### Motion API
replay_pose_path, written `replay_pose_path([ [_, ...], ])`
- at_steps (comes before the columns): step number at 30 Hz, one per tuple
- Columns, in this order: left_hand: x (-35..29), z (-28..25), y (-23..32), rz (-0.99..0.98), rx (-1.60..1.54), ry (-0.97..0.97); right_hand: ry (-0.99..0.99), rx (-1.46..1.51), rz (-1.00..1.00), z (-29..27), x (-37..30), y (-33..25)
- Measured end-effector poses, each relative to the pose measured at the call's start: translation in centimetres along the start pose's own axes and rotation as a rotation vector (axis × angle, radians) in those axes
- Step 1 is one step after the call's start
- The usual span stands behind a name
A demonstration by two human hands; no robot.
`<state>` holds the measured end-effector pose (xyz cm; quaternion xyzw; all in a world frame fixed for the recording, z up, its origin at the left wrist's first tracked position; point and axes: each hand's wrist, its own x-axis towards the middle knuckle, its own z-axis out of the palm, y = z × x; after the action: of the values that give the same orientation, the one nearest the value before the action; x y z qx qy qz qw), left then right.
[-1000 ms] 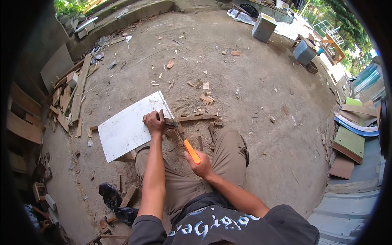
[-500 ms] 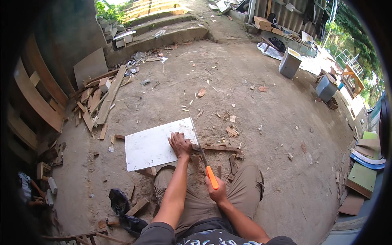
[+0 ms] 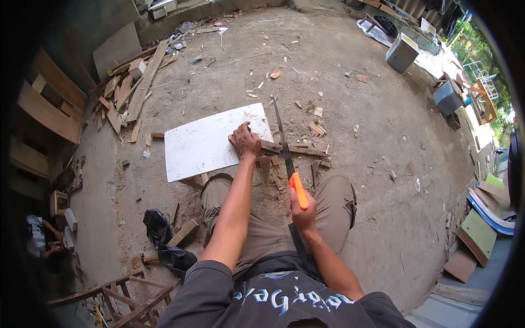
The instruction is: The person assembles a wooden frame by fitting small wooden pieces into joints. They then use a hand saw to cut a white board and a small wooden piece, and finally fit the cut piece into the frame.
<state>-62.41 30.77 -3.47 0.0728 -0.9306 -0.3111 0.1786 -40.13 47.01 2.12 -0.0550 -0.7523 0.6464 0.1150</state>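
Note:
My left hand [image 3: 244, 141] rests on a white board [image 3: 202, 143], its fingers curled around the end of a short brown wooden strip [image 3: 270, 146]. The strip juts past the board's right edge. In my right hand [image 3: 303, 210] is a handsaw [image 3: 297, 191] with an orange handle, its dark blade pointing away from me. The blade stands just right of the strip's end; whether they touch I cannot tell. Under the board and between my knees, other wood pieces [image 3: 309, 151] partly show.
Wood offcuts [image 3: 126, 87] lie piled at the far left. A black plastic bag [image 3: 158, 227], a hammer [image 3: 149, 260] and a wooden frame [image 3: 128, 300] are at the near left. Another person [image 3: 42, 238] is at the left edge. Boards [image 3: 476, 235] lean at the right.
The saw has moved right, away from the board's edge. My left hand has gone from lying spread on the board to curling around the strip. The whole view has tilted downward.

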Motion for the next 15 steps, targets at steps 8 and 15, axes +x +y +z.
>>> replay_pose_path([
  [8,0.4,0.1,-0.1,-0.002,0.068,0.013,-0.005,-0.051,0.006,0.6,-0.7,-0.9],
  [15,0.6,0.4,0.2,0.050,0.056,0.004,-0.023,-0.048,0.019,0.5,-1.1,-0.9],
])
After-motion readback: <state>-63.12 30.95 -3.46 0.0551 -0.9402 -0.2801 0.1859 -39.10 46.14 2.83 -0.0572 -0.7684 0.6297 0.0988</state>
